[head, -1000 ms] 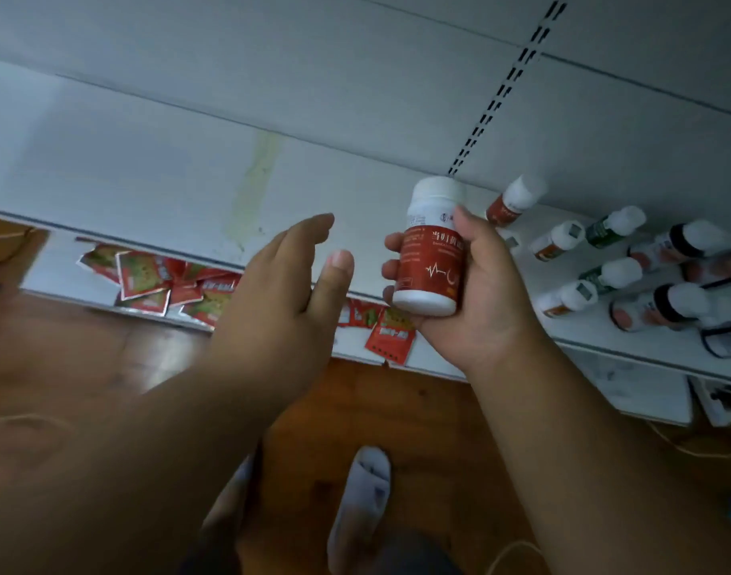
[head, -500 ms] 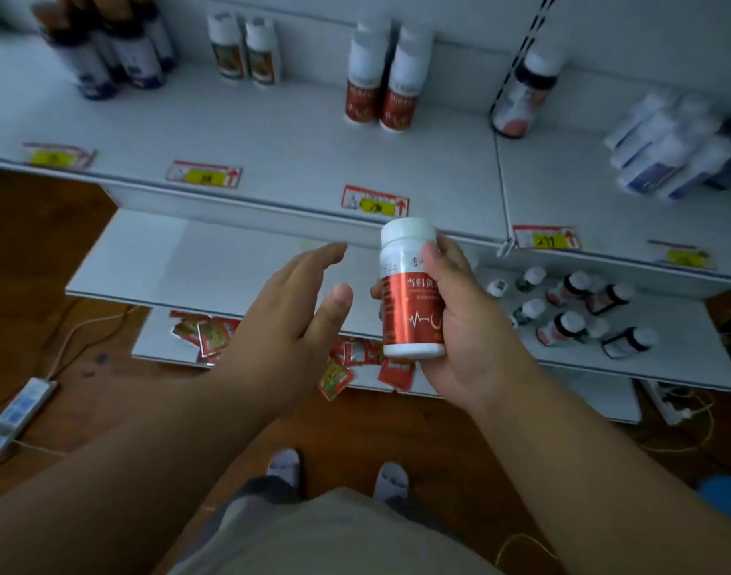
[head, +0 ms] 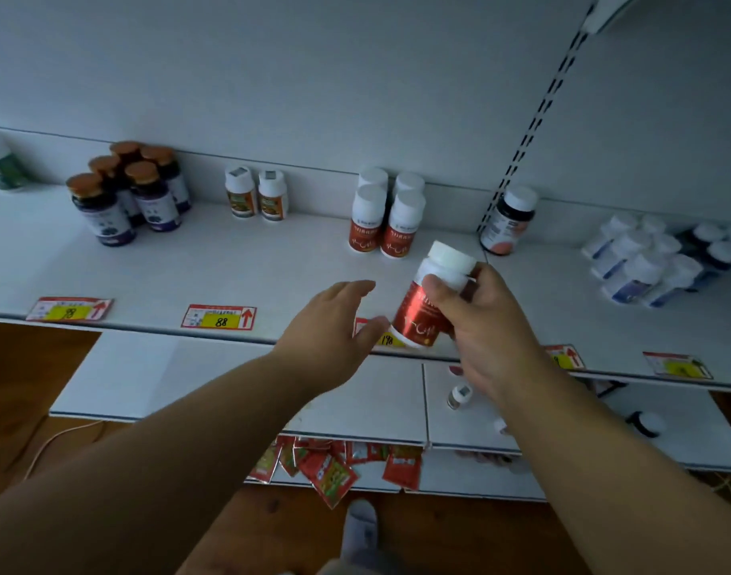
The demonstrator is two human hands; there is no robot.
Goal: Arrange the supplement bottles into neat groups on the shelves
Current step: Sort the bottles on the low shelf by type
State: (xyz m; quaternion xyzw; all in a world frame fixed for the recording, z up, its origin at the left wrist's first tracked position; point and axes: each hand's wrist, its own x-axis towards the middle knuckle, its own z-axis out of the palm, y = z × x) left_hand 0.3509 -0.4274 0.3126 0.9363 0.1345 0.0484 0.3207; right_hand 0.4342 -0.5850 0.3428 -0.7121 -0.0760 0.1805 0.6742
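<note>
So the right hand (head: pixel 486 325) has the red-labelled white-capped plastic supplement bottle (head: pixel 428 300) wrapped in curled fingers (head: pixel 438 290), thumb across the shoulder just under the cap. It's in the air over the front lip of the white metal upper shelf (head: pixel 272 263), a bit right of centre frame. The bottle's long axis is tipped, cap leaning up and to the right, base down and to the left, so it isn't upright.

The bit that matters: the cluster of four matching red-labelled bottles (head: pixel 386 217) stands upright on that shelf, straight up-frame and slightly left of the held bottle, near but apart from it. The right hand is clearly closer to that group. My guess is the bottle goes in front of the pair nearest the camera, and it'll need straightening first so the base lands flat.

The left hand (head: pixel 334 325) is empty, fingers straight and loosely spread, palm turned toward the bottle's base, just beside it. Can't tell if the thumb tip touches it.

Other groups sit further left: two small orange-labelled white bottles (head: pixel 256 195) and the dark purple-labelled bottles with brown caps (head: pixel 127 193). A lone dark bottle with a white cap and pink label (head: pixel 507 219) stands to the upper right.
</note>
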